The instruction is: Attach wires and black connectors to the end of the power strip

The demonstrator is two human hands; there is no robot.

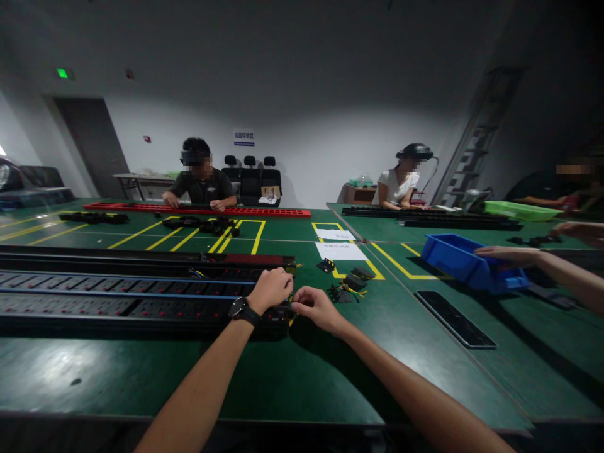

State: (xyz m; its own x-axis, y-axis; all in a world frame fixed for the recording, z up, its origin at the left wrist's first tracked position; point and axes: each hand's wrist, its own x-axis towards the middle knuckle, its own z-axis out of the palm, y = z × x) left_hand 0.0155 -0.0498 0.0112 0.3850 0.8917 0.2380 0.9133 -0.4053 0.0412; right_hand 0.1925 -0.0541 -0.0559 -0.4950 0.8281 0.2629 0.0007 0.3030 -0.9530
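Observation:
Several long black power strips (179,308) with rows of sockets and small red spots lie side by side on the green table, running off to the left. My left hand (270,290), a black watch on its wrist, is curled over the right-hand end of the strips. Just beside it, my right hand (317,308) pinches at the end of the nearest strip, thumb and forefinger together. Some yellow shows at those fingertips, but what they hold is too small to make out. Small black parts (361,277) with yellow-green wires lie beyond my right hand.
A blue bin (457,258) stands at the right, with another person's hand (509,255) at it. A phone (455,318) lies nearby. White paper sheets (340,251) and yellow tape mark the table. Two people sit across, by a red rail (264,212) and black strips (453,219).

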